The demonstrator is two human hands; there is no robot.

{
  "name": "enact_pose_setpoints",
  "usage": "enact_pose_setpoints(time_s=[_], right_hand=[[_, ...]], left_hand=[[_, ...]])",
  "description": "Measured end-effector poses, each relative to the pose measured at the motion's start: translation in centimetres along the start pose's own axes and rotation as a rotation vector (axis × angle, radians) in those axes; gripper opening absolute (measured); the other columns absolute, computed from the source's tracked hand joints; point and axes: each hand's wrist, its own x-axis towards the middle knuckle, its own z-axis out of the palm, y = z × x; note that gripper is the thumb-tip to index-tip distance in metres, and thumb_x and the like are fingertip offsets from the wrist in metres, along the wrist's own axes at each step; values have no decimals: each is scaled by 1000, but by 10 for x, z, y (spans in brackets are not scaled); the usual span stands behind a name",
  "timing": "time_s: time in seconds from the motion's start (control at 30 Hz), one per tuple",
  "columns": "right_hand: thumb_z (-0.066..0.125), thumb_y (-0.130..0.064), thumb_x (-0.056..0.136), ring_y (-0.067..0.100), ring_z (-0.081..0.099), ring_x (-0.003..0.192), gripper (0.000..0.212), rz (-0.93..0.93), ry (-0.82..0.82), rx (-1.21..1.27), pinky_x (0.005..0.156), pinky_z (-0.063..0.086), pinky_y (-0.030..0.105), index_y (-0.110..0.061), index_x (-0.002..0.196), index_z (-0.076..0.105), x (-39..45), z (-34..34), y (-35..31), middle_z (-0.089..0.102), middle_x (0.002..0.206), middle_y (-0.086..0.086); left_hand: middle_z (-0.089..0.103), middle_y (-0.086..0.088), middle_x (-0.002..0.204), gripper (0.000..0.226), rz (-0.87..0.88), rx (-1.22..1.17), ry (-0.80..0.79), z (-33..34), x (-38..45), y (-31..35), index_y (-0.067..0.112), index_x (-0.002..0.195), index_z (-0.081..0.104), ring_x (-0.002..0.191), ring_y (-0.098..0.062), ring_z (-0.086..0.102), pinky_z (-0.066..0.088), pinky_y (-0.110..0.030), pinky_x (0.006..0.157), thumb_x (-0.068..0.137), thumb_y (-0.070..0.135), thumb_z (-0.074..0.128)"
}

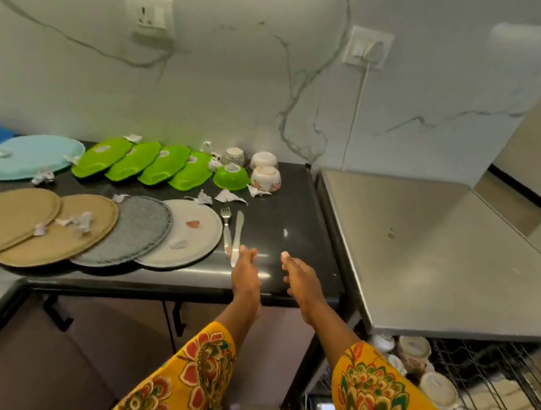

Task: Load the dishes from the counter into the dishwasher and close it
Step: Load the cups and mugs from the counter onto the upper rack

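My left hand [246, 271] and right hand [299, 277] reach over the front edge of the black counter [295, 214], just below the centre of the frame. Both hands hold nothing. The left hand's fingers are loosely curled, with the fingertips at the handle end of the knife [237, 234]; I cannot tell whether they touch it. The right hand's fingers are loosely extended above bare counter, to the right of the knife.

The knife lies lengthwise beside the fork [227, 232], which is just to its left. Left of the fork, a white plate [188, 234] overlaps a grey plate [131, 232], followed by two tan plates [60, 231] toward the left edge of the frame. Crumpled paper scraps [80, 220] lie on several plates.

Behind this row, four green plates [145, 167] overlap in a line, with a light blue plate [25, 156] to their left. Right of them stand an upturned green bowl [232, 177] and patterned bowls [265, 177], also upturned.

At lower right, beneath a steel worktop [426, 249], the pulled-out dishwasher rack [503, 400] holds several white cups [437, 389].
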Motion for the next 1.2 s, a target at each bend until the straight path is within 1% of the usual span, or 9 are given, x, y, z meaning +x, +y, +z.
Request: enact_pose_setpoints(time_s=[0.17, 0.3, 0.37, 0.43, 0.5, 0.63, 0.8, 0.97, 1.2], right_hand=[[42, -46, 96, 22, 53, 114, 42, 1, 33, -7, 104, 41, 46, -18, 125, 55, 24, 18, -20, 56, 116, 0], [44, -47, 95, 22, 52, 114, 43, 23, 55, 12, 104, 41, 46, -19, 126, 53, 42, 18, -25, 53, 112, -3], [45, -48, 94, 21, 52, 113, 43, 42, 64, 19, 104, 41, 45, -20, 126, 53, 54, 17, -26, 52, 112, -3], [45, -49, 94, 21, 52, 114, 44, 56, 62, 23, 104, 41, 44, -21, 127, 52, 68, 17, -26, 53, 115, -1], [45, -50, 94, 21, 51, 114, 45, 63, 59, 17, 104, 41, 44, -21, 127, 52, 83, 18, -26, 54, 120, 1], [47, -50, 93, 22, 51, 116, 47, 73, 39, 10, 104, 41, 43, -19, 129, 52, 123, 24, -26, 55, 126, 4], [50, -49, 92, 21, 51, 118, 51, 73, -4, 4, 104, 42, 41, -17, 132, 51, 181, 24, -33, 56, 128, 6], [53, -42, 93, 19, 53, 114, 50, 59, 21, 9, 101, 40, 33, -13, 135, 50, 234, 16, -34, 58, 124, 6], [54, -34, 94, 20, 46, 126, 51, 3, 32, 1, 98, 35, 26, -12, 139, 44, 308, 18, -49, 47, 140, 8]], left_hand=[[48, -1, 131, 48, -39, 36, -102, -9, 30, 32, 13, 135, 46, 124, -18, 44, 34, -32, 98, 98, 43, 40], [52, 5, 101, 24, -29, 94, -133, -7, 49, 44, 19, 112, 52, 89, -9, 49, 36, -30, 86, 97, 36, 44], [50, 6, 100, 19, -29, 109, -133, -5, 58, 48, 22, 110, 50, 84, -5, 47, 36, -29, 83, 97, 34, 45], [49, 3, 111, 24, -36, 115, -147, 0, 68, 50, 23, 117, 50, 92, -7, 47, 36, -27, 83, 96, 34, 46], [48, 0, 128, 39, -50, 117, -164, 6, 78, 52, 19, 131, 48, 113, -12, 45, 33, -28, 90, 96, 35, 46], [37, 0, 148, 50, -66, 115, -173, 21, 107, 52, 17, 140, 43, 139, -18, 30, 27, -30, 102, 97, 42, 42], [37, -2, 149, 59, -47, 64, -94, 48, 159, 57, 16, 134, 49, 140, -20, 28, 22, -39, 111, 99, 54, 21], [36, -1, 150, 65, -58, -3, -60, 77, 201, 67, 15, 136, 46, 141, -21, 27, 20, -42, 113, 98, 56, 14], [51, -5, 137, 60, 15, -131, 39, 114, 262, 81, 11, 131, 50, 127, -21, 45, 36, -30, 95, 100, 52, 18]])
